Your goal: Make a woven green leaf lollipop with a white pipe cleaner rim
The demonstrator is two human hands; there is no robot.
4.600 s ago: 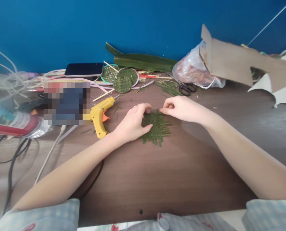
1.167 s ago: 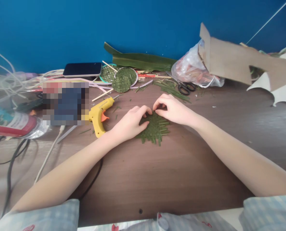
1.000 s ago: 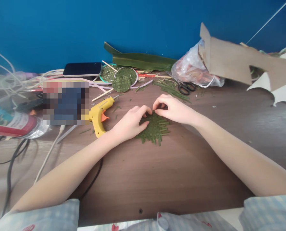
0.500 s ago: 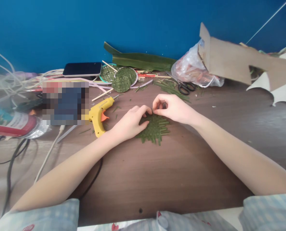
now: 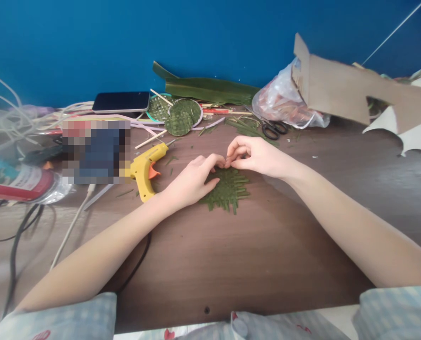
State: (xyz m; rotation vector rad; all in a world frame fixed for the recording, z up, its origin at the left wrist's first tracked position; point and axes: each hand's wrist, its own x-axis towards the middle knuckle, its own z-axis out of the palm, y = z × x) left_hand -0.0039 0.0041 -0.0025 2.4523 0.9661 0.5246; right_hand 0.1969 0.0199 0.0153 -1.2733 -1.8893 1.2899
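A small mat woven from green leaf strips [image 5: 227, 189] lies flat on the brown table, its loose strip ends sticking out to the right and toward me. My left hand [image 5: 196, 179] is on its left and far side, thumb along the top and fingers curled, holding it down. At the far edge my right hand [image 5: 256, 156] pinches with thumb and forefinger, the tips meeting the left fingertips. Whatever lies in that pinch is too small and hidden to make out. Left of my left hand rests a yellow glue gun [image 5: 146, 170] with an orange trigger.
Behind are round woven leaf pieces [image 5: 180, 118] on sticks, a long green leaf [image 5: 210, 89], leaf strips [image 5: 249, 130] and black-handled scissors [image 5: 274, 130]. A plastic bag [image 5: 279, 99] and cut cardboard [image 5: 338, 85] stand right. Phones [image 5: 121, 101] and cables [image 5: 13, 255] lie left.
My right hand has shifted very slightly to the right and away from me, still pinched. My left hand and the mat have stayed put.
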